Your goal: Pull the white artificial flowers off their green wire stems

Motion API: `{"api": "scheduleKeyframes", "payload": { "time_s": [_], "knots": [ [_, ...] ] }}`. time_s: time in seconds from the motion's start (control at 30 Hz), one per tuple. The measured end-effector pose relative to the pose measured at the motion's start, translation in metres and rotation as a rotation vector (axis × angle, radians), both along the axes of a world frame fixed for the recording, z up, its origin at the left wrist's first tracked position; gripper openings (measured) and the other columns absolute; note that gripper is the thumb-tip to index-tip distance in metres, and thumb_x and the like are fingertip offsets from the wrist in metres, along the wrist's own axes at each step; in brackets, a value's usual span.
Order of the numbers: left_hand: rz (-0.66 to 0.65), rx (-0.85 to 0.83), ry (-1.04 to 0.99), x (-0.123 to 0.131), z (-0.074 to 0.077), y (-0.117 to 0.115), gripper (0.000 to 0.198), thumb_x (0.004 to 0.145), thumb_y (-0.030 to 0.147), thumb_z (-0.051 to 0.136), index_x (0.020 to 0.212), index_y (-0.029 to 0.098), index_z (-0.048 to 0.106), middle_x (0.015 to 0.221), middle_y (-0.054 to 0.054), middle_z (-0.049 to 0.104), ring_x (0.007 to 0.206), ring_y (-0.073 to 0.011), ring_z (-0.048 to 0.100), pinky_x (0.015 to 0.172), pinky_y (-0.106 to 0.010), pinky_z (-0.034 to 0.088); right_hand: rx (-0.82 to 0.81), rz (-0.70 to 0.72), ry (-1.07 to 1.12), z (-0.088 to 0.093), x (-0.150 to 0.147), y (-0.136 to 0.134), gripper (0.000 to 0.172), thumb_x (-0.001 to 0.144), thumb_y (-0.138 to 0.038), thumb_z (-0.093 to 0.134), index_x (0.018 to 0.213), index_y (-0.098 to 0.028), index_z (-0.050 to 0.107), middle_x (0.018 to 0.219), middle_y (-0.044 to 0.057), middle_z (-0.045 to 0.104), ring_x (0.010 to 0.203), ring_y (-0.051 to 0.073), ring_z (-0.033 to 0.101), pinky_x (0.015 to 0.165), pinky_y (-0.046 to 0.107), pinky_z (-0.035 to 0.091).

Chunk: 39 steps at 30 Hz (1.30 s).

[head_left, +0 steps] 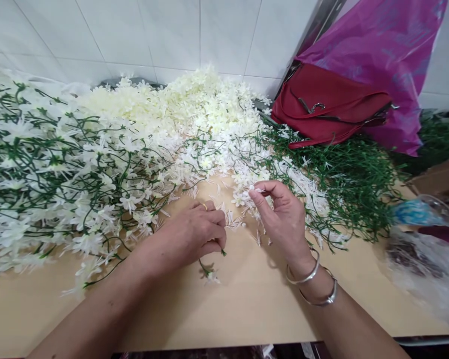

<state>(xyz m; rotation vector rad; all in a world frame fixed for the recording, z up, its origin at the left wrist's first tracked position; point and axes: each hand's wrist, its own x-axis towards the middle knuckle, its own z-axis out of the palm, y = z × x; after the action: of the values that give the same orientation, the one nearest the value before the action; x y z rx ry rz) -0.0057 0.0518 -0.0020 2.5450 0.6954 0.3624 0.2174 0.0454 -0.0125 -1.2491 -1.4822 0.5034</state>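
Observation:
My left hand [200, 230] is closed around a green artificial flower stem [223, 253]; a small white flower [212, 277] hangs below the fingers on it. With thumb and index finger pinched, my right hand [282, 217] holds a small white piece [257, 189], seemingly a flower part. Loose white stamens [230, 219] lie scattered on the table between the two hands. Just behind them spreads a heap of loose cream-white petals [209, 99]. Two silver bangles circle the right wrist.
Finished-looking white flowers on green stems [60, 174] cover the left side. Green stems [351, 184] pile up at the right, under a red handbag [329, 102] and purple plastic bag [385, 55]. A clear plastic bag [422, 269] and blue-patterned cup [419, 212] lie on the right.

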Motion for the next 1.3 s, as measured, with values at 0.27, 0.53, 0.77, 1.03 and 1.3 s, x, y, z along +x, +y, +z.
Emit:
{"api": "scheduleKeyframes", "payload": {
  "time_s": [0.27,0.53,0.77,1.03,1.3],
  "knots": [
    [0.42,-0.529,-0.531,0.01,-0.012,0.007,0.016,0.098,0.033,0.062,0.1,0.018,0.067,0.08,-0.001,0.068,0.07,-0.014,0.06,0.065,-0.027,0.045,-0.161,0.156,0.167,0.007,-0.002,-0.006,0.008,0.092,-0.03,0.072,0.088,-0.022,0.071,0.082,0.0,0.068,0.076,0.016,0.059,0.073,0.029,0.047],
    [0.436,-0.738,-0.786,0.016,-0.022,0.009,0.019,0.09,0.033,0.074,0.092,0.015,0.074,0.079,-0.003,0.071,0.072,-0.0126,0.063,0.068,-0.024,0.049,-0.341,0.328,0.306,0.005,-0.001,-0.004,0.02,0.09,-0.043,0.076,0.09,-0.023,0.073,0.082,0.001,0.068,0.074,0.015,0.057,0.066,0.027,0.046],
    [0.422,-0.687,-0.752,0.017,-0.017,0.008,0.017,0.09,0.03,0.072,0.09,0.013,0.073,0.075,-0.001,0.067,0.068,-0.0103,0.056,0.064,-0.022,0.043,-0.409,0.362,0.297,0.005,-0.006,-0.006,0.024,0.091,-0.044,0.073,0.089,-0.021,0.068,0.083,0.0,0.064,0.072,0.014,0.054,0.064,0.027,0.042],
    [0.451,-0.653,-0.737,0.018,-0.023,0.007,0.018,0.091,0.032,0.071,0.088,0.014,0.071,0.075,0.0,0.067,0.068,-0.0108,0.055,0.064,-0.023,0.042,-0.415,0.342,0.353,-0.001,-0.011,-0.007,0.021,0.088,-0.04,0.077,0.087,-0.02,0.068,0.079,-0.001,0.064,0.069,0.013,0.056,0.065,0.027,0.045],
    [0.445,-0.648,-0.746,0.019,-0.027,0.007,0.021,0.095,0.035,0.067,0.09,0.015,0.07,0.079,-0.003,0.07,0.074,-0.0132,0.062,0.069,-0.024,0.048,-0.416,0.316,0.389,-0.004,-0.018,-0.007,0.018,0.085,-0.036,0.08,0.086,-0.02,0.07,0.072,-0.002,0.064,0.059,0.01,0.051,0.054,0.025,0.042]
  ]
}}
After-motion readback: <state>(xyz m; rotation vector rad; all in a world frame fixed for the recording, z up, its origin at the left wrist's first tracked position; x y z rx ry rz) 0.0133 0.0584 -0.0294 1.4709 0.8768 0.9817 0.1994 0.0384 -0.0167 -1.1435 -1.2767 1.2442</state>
